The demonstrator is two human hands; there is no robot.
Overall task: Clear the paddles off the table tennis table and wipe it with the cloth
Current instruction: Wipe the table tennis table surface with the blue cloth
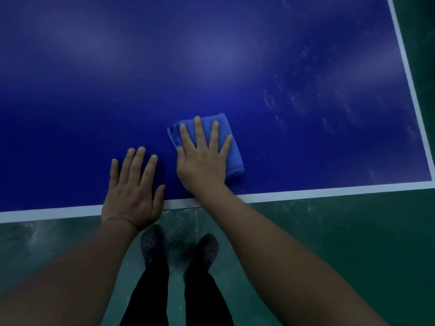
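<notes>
A folded blue cloth (231, 147) lies on the dark blue table tennis table (164, 78), near its front edge. My right hand (202, 156) presses flat on the cloth, fingers spread, covering most of it. My left hand (133, 187) rests flat on the bare table at the white edge line, just left of the cloth, holding nothing. No paddles are in view. Pale dusty specks (303, 100) mark the surface to the right of the cloth.
The table's white border line (329, 190) runs along the front and up the right side. Below is a green floor (341, 243). My dark shoes (150, 245) and black trousers stand close to the front edge.
</notes>
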